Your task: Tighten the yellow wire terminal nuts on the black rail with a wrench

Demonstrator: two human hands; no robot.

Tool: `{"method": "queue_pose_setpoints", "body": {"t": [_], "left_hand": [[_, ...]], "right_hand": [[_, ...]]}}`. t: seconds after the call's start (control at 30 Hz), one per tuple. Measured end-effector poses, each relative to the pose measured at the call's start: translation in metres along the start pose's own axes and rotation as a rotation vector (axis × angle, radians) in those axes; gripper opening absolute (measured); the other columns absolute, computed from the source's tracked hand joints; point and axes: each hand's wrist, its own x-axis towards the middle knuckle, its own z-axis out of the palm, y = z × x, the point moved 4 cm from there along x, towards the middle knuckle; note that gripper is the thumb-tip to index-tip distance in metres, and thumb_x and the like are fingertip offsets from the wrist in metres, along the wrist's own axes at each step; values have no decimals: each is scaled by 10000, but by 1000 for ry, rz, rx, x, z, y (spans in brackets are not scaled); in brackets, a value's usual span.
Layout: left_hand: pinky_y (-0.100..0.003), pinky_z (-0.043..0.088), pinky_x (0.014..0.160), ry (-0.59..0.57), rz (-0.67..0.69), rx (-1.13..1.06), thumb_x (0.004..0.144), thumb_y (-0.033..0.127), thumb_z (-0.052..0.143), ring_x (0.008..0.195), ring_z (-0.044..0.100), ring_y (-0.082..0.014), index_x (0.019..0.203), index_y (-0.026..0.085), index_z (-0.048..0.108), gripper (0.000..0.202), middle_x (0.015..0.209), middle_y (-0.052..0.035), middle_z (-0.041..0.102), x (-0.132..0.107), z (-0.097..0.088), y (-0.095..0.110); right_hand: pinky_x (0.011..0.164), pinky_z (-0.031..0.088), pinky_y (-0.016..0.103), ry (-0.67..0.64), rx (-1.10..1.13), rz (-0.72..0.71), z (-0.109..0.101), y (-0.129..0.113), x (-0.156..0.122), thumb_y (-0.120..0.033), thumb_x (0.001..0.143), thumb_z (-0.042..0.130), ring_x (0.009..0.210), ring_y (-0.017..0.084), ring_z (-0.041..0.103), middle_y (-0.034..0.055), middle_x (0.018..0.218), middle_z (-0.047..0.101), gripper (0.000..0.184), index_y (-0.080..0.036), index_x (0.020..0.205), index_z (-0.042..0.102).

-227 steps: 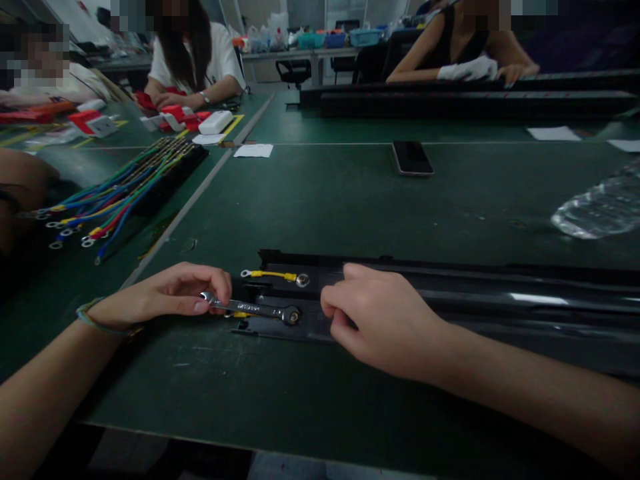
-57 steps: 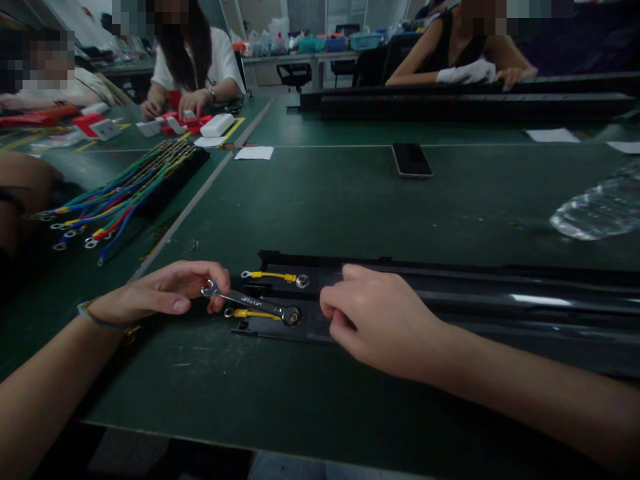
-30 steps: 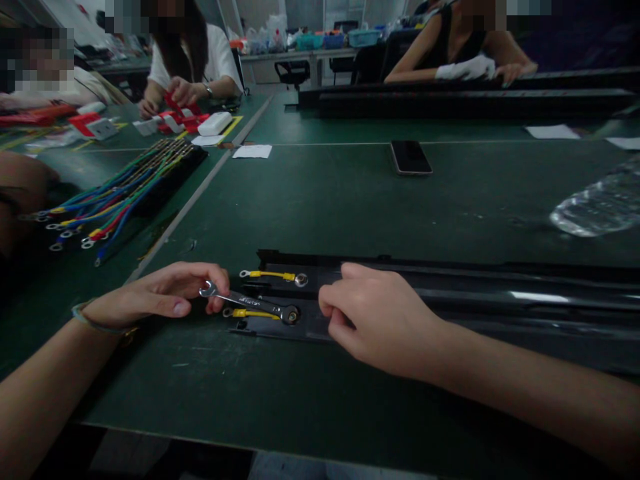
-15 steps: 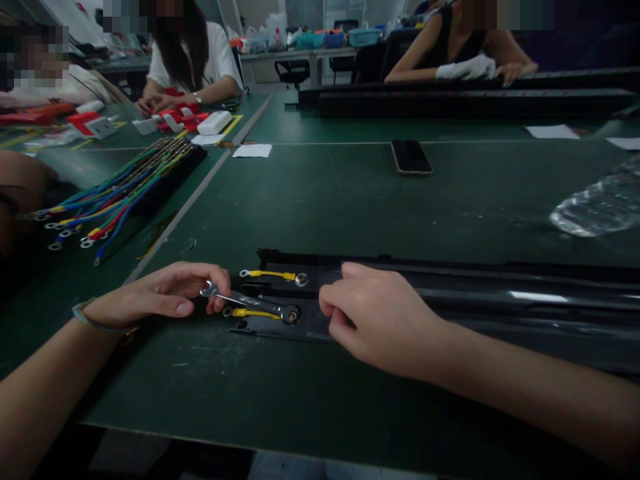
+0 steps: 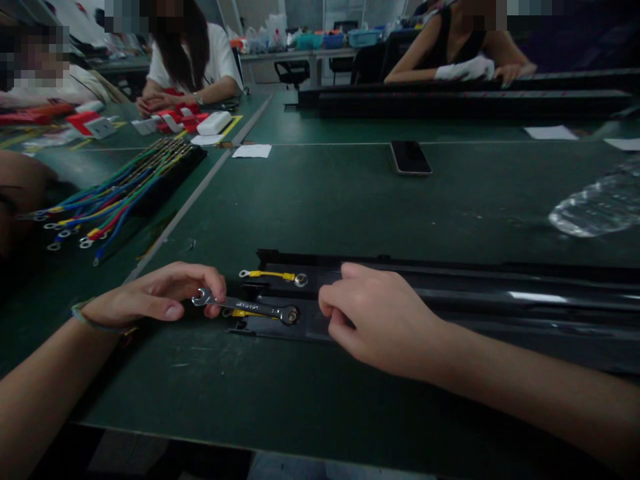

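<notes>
My left hand point(image 5: 173, 297) has its fingers curled behind a combination wrench point(image 5: 245, 305), near the open jaw, with the thumb standing apart. The wrench's ring end point(image 5: 290, 315) sits around a bolt on a long black rail point(image 5: 480, 283). Partly under the shank lies a short yellow cable point(image 5: 243, 313). A second yellow cable point(image 5: 273, 274) with ring terminals is fixed by another bolt point(image 5: 301, 280) farther back on the rail. My right hand point(image 5: 380, 320) is closed over the rail just right of the bolts; its fingertips are partly hidden.
Farther back lie a phone point(image 5: 411, 157) and a paper slip point(image 5: 252, 151). A clear plastic bottle point(image 5: 595, 203) is at right. Coloured cables with ring terminals point(image 5: 125, 180) lie at left. Co-workers sit across the table, one with a gloved hand point(image 5: 465, 69) at another black rail point(image 5: 450, 105).
The wrench's open end has swung slightly left and toward me, with my left fingers moving along. Its ring end stays around the bolt, and my right hand holds its place.
</notes>
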Motion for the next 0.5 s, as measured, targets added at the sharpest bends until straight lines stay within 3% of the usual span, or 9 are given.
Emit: {"method": "queue_pose_setpoints", "body": {"t": [0.5], "left_hand": [[-318,386,671,-1,16,-41,677,406,563,757,482,-234,900,130,559,355,801,-85,547,1,5,6]], "right_hand": [[480,216,238,-21,2,11,-1,-1,0,-141,693,459,587,121,358,2,602,502,99,-173,651,543]]}}
